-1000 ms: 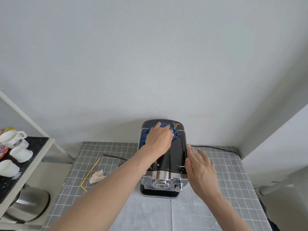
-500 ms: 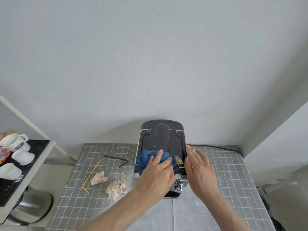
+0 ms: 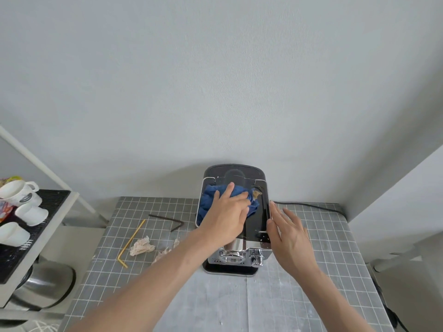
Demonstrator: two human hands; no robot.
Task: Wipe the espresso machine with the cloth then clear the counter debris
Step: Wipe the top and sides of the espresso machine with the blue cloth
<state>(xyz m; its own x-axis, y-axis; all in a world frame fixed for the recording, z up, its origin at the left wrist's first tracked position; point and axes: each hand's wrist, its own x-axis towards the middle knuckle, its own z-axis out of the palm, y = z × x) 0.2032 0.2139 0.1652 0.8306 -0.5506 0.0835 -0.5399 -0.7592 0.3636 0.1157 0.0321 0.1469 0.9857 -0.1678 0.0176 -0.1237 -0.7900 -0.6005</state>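
The blue cloth (image 3: 211,202) lay bunched on the glossy black top of the espresso machine (image 3: 257,219), toward its left and rear, and the left hand (image 3: 227,218) pressed down on it with fingers fairly straight and slightly spread, fingertips reaching over the cloth's far edge. The right hand (image 3: 286,232) rested flat against the machine's right side, fingers extended and a little apart, thumb along the top edge; it gripped nothing.

Half a second before, the cloth and left hand had been at the front of the top panel, near the chrome; they had since slid back toward the wall, uncovering the shiny front section. The right hand had hardly shifted.

The machine was a boxy thing with rounded rear corners, a mirror-black lid and a chrome front (image 3: 233,256) with a knob. It stood on a bench (image 3: 323,271) covered in grey sheeting printed with a white grid, with a paler, scuffed strip down the middle. Left of the machine lay the debris: two crumpled pale paper wads (image 3: 142,246), one partly hidden by the left forearm, a bent yellow straw (image 3: 131,241) and a bent dark straw (image 3: 167,220). A black cable (image 3: 309,206) ran from behind the machine along the wall. Off to the left, white cups (image 3: 18,191) sat on a black ridged mat atop a white shelf.
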